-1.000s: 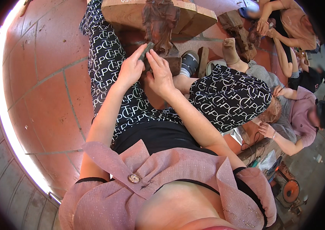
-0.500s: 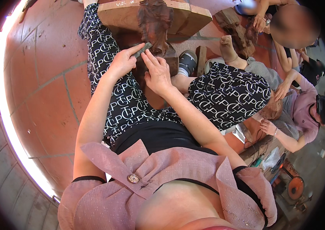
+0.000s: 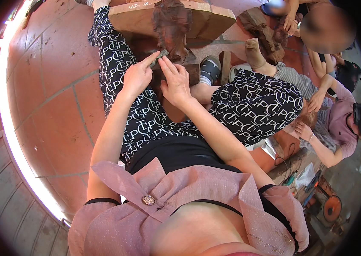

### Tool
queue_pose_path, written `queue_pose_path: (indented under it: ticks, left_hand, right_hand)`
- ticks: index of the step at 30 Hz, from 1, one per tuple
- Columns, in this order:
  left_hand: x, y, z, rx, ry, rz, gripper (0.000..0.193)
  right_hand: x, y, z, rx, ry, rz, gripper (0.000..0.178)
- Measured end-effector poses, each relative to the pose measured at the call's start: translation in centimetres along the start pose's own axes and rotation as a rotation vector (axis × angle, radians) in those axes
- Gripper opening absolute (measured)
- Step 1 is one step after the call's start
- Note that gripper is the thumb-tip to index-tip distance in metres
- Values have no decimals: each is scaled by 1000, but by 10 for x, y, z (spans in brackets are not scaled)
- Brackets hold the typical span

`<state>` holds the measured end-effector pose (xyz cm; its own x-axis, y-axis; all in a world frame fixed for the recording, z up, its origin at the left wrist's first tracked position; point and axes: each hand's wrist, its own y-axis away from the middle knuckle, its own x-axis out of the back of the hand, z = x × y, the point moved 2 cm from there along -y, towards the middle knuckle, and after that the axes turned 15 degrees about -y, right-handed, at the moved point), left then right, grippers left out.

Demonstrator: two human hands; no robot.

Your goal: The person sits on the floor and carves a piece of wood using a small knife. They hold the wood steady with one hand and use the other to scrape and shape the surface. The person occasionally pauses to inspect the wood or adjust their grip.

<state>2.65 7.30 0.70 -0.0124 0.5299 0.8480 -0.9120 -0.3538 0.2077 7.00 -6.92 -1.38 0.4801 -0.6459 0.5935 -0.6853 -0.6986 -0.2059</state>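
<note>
A narrow grey-green strip (image 3: 162,54), its exact kind unclear, lies slanted against a dark reddish-brown wood carving (image 3: 172,27). My left hand (image 3: 138,77) is closed on the strip's near end, its index finger stretched along it and the other fingers curled. From the right, my right hand (image 3: 175,83) presses its index and middle fingertips, held together, on the strip beside the carving's lower part. Its thumb points toward the left hand. A dark wooden block (image 3: 192,70) is beneath the carving, partly hidden by my right hand.
A pale wooden board (image 3: 208,23) stands behind the carving. My patterned trouser legs (image 3: 253,106) spread around the work. At right, a person in pink (image 3: 336,111) sits with hands on brown wood; another hand (image 3: 290,25) works on wood farther back. Tools include an orange disc (image 3: 332,208).
My left hand has shifted slightly right and nearer to me, with the strip. My right hand stays almost in place. The person in pink has moved the lower hand closer to the wood.
</note>
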Motion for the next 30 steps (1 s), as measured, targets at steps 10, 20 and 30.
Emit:
queue_pose_path:
  ticks: [10, 20, 30]
  left_hand:
    - [12, -5, 0, -57, -97, -25, 53]
    - [18, -6, 3, -62, -212, -67, 53]
    - [17, -6, 7, -67, -239, -89, 52]
  right_hand:
    - [0, -2, -1, -51, 75, -112, 70]
    - [1, -3, 1, -35, 8, -100, 68]
    - [2, -1, 5, -30, -1, -112, 67]
